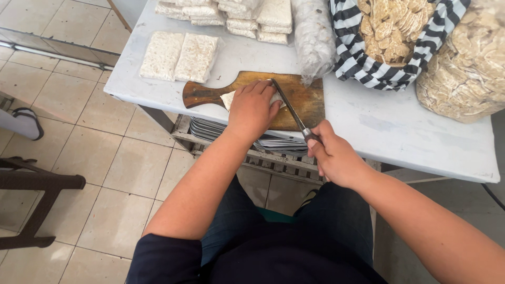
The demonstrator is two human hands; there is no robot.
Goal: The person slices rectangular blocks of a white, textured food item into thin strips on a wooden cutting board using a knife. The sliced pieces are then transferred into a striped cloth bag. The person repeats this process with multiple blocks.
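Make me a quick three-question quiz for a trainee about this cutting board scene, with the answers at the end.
1. True or false: the left hand presses down on a pale block lying on the wooden cutting board.
2. Which hand grips the knife? A) left B) right C) neither
3. Fill in: the cut pieces at the table's far right sit in a container lined with a black and white ____ cloth.

Key
1. True.
2. B, the right hand holds the handle, with the blade angled across the board beside the left hand.
3. Striped.
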